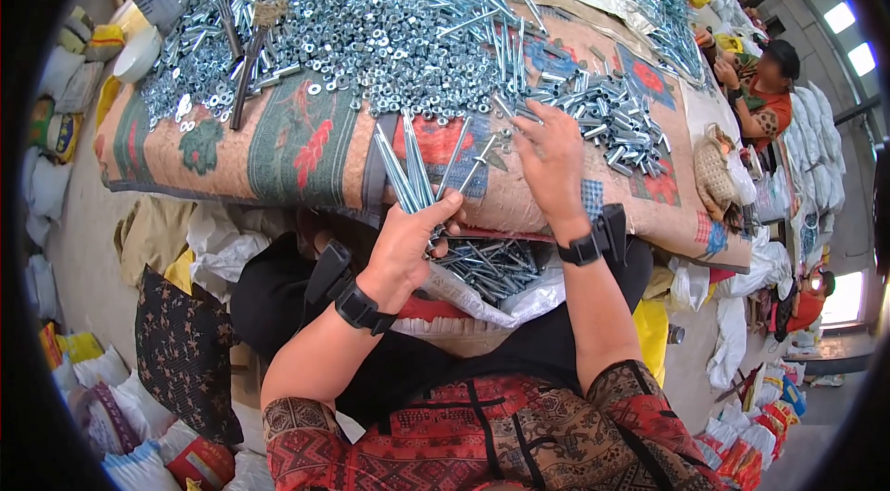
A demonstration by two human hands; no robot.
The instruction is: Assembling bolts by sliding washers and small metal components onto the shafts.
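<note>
Left hand [408,236] grips about 5 long bolts [414,171]; right hand [552,162] pinches 1.

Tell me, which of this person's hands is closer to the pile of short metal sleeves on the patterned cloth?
Right. The right hand rests on the cloth at the edge of the pile of short metal sleeves. The left hand is lower and further left, off the pile, gripping a bundle of long bolts.
</note>
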